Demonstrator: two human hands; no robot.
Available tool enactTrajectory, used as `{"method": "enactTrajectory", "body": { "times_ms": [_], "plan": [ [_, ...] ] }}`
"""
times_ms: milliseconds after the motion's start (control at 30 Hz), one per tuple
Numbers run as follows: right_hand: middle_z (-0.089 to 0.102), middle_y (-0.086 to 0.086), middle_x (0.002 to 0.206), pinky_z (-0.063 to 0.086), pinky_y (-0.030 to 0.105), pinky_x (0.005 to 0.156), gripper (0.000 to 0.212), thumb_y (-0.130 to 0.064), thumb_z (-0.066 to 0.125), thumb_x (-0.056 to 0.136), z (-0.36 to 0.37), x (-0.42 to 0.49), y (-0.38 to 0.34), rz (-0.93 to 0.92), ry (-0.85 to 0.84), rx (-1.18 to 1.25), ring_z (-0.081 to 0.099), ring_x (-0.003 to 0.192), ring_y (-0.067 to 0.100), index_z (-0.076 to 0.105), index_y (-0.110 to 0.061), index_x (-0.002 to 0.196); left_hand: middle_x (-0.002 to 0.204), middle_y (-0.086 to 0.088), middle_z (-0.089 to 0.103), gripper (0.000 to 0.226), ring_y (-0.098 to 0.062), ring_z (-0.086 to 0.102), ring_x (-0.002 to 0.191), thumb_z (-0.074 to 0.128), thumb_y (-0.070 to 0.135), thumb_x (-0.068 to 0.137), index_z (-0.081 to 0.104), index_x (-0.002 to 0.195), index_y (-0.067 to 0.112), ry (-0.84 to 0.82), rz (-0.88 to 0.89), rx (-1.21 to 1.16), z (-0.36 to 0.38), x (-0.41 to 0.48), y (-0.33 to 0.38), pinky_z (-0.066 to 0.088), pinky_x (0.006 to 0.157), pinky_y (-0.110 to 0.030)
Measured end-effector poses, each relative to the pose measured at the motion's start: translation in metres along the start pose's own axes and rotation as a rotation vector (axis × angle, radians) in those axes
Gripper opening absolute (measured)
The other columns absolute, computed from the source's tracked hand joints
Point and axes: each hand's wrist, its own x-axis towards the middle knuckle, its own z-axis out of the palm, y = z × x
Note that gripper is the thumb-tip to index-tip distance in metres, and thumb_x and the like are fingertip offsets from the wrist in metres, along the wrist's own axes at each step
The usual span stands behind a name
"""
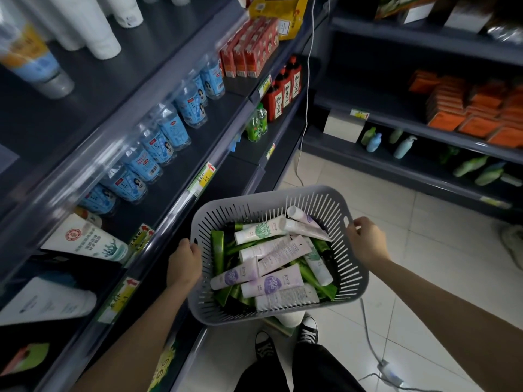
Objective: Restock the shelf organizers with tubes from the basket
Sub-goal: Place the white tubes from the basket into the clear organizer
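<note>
A grey slotted plastic basket (351, 267) hangs in the air in front of me, above my shoes. My left hand (183, 263) grips its left rim and my right hand (366, 239) grips its right rim by the handle slot. Inside lie several tubes: white-and-lilac ones (270, 282) on top and green ones (218, 251) beneath and along the left side. Large white tubes (85, 240) stand in the dark shelf on my left. I cannot make out any shelf organizers.
The left shelving unit (181, 193) holds blue-labelled bottles (158, 140), red cartons (249, 49) and dark red bottles (283, 91). A second shelf unit at the right carries orange packs (475, 114) and green bottles. A white cable (370, 340) trails over the tiled floor.
</note>
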Motion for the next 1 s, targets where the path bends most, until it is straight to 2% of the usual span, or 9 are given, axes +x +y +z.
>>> {"method": "enactTrajectory", "body": {
  "times_ms": [67, 167, 233, 367, 467, 567, 700, 800, 1000],
  "plan": [
    [0.06, 0.008, 0.084, 0.035, 0.023, 0.048, 0.028, -0.03, 0.043, 0.097, 0.0, 0.0, 0.004, 0.003, -0.054, -0.05, 0.052, 0.062, 0.013, 0.057, -0.006, 0.101, 0.076, -0.019, 0.059, 0.028, -0.034, 0.064, 0.065, 0.035, 0.024, 0.099, 0.04, 0.075, 0.01, -0.063, -0.029, 0.044, 0.001, 0.002, -0.003, 0.057, 0.066, -0.05],
    [0.063, 0.009, 0.082, 0.046, 0.03, 0.053, 0.03, -0.033, 0.041, 0.097, -0.003, 0.001, 0.006, 0.014, -0.114, -0.101, 0.057, 0.063, 0.02, 0.055, -0.007, 0.095, 0.087, -0.02, 0.06, 0.02, -0.03, 0.059, 0.07, 0.041, 0.021, 0.097, 0.045, 0.087, 0.004, -0.101, 0.01, 0.177, 0.001, -0.005, 0.004, 0.051, 0.063, -0.04],
    [0.065, 0.013, 0.079, 0.054, 0.036, 0.061, 0.031, -0.034, 0.041, 0.097, -0.006, 0.002, 0.004, 0.018, -0.153, -0.094, 0.063, 0.066, 0.028, 0.054, -0.006, 0.092, 0.102, -0.021, 0.055, 0.02, -0.031, 0.056, 0.084, 0.049, 0.019, 0.093, 0.048, 0.101, 0.0, -0.026, 0.115, 0.356, -0.002, -0.012, 0.012, 0.047, 0.068, -0.039],
    [0.063, 0.015, 0.095, 0.052, 0.037, 0.069, 0.033, -0.035, 0.042, 0.097, -0.004, -0.003, -0.002, 0.002, -0.146, -0.184, 0.059, 0.078, 0.029, 0.053, -0.004, 0.101, 0.115, -0.019, 0.051, 0.037, -0.033, 0.049, 0.106, 0.062, 0.019, 0.084, 0.052, 0.115, 0.001, 0.075, 0.409, 0.594, 0.001, -0.023, 0.022, 0.049, 0.084, -0.04],
    [0.053, 0.016, 0.121, 0.045, 0.042, 0.093, 0.029, -0.019, 0.047, 0.094, 0.001, -0.013, -0.006, -0.222, 0.058, -0.38, 0.049, 0.11, 0.033, 0.052, -0.005, 0.12, 0.117, -0.01, 0.051, 0.033, -0.027, 0.049, 0.11, 0.062, 0.023, 0.085, 0.055, 0.115, 0.008, 0.004, 0.552, 0.613, 0.013, -0.024, 0.025, 0.049, 0.088, -0.036],
    [0.055, 0.017, 0.126, 0.043, 0.045, 0.098, 0.036, -0.007, 0.057, 0.087, 0.014, -0.023, -0.018, -0.52, 0.127, -0.491, 0.049, 0.118, 0.034, 0.056, -0.006, 0.122, 0.118, -0.004, 0.049, 0.03, -0.02, 0.05, 0.108, 0.06, 0.024, 0.088, 0.057, 0.115, 0.011, -0.179, 0.561, 0.57, 0.027, -0.02, 0.023, 0.048, 0.087, -0.032],
    [0.052, 0.013, 0.13, 0.047, 0.041, 0.098, 0.041, -0.005, 0.05, 0.087, 0.041, -0.027, -0.023, -0.631, -0.176, -0.54, 0.046, 0.12, 0.031, 0.053, -0.009, 0.127, 0.115, -0.005, 0.052, 0.034, -0.022, 0.05, 0.109, 0.062, 0.019, 0.084, 0.057, 0.116, 0.01, -0.375, 0.541, 0.627, 0.046, -0.013, 0.01, 0.048, 0.087, -0.036],
    [0.043, 0.01, 0.138, 0.042, 0.042, 0.104, 0.051, -0.004, 0.046, 0.085, 0.061, -0.021, -0.019, -0.634, -0.372, -0.666, 0.037, 0.128, 0.031, 0.044, -0.013, 0.135, 0.108, -0.008, 0.055, 0.024, -0.025, 0.054, 0.103, 0.062, 0.015, 0.08, 0.059, 0.103, 0.009, -0.477, 0.522, 0.649, 0.055, -0.01, -0.003, 0.047, 0.081, -0.037],
    [0.039, 0.007, 0.14, 0.042, 0.04, 0.101, 0.054, 0.002, 0.057, 0.078, 0.087, -0.014, -0.021, -0.713, -0.487, -0.832, 0.034, 0.13, 0.027, 0.045, -0.015, 0.128, 0.108, -0.005, 0.054, 0.03, -0.023, 0.056, 0.096, 0.064, 0.007, 0.075, 0.054, 0.102, 0.012, -0.548, 0.486, 0.646, 0.067, -0.011, -0.012, 0.05, 0.08, -0.04]
  ]
}}
